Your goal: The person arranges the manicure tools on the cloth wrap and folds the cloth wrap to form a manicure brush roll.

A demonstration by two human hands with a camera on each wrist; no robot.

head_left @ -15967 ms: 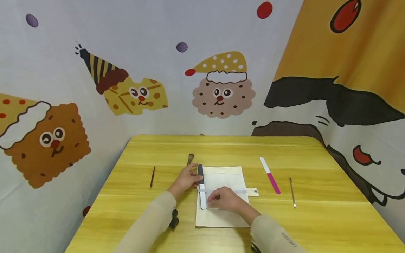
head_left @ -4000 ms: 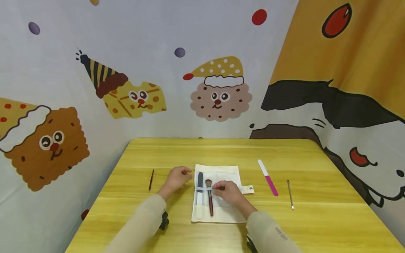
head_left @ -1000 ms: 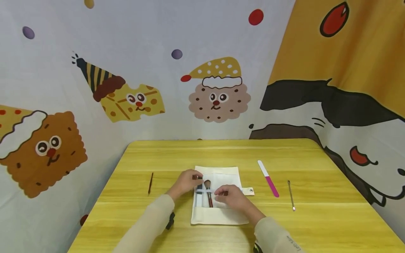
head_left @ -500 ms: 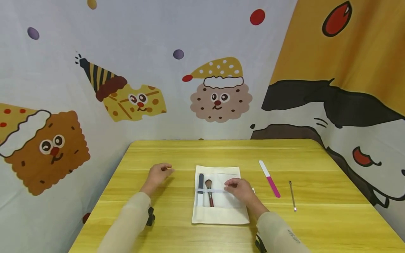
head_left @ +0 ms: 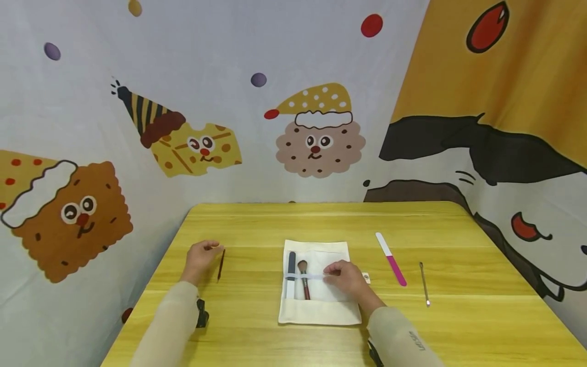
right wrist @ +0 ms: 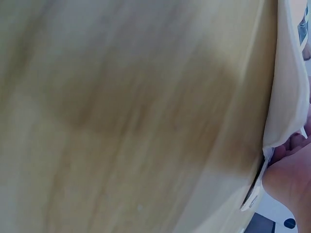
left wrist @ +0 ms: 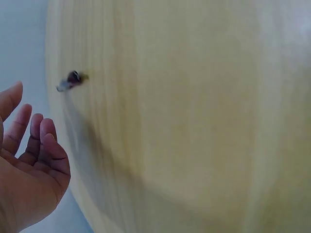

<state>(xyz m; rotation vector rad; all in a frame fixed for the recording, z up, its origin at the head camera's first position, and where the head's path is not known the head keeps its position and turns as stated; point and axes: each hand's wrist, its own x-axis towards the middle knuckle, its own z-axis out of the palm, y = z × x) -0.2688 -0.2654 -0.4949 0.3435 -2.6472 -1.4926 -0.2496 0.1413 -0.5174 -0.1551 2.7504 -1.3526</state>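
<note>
left hand [head_left: 201,259]: fingers loosely curved beside brown stick [head_left: 221,266], near left edge of tabletop [head_left: 252,290]; right hand [head_left: 346,278]: at cloth pouch [head_left: 321,312], pinch unclear.

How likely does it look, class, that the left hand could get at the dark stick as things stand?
Yes, probably. The left hand seems to hold nothing, its fingers are close to the far end of the dark stick, and nothing visible lies between them.
</note>
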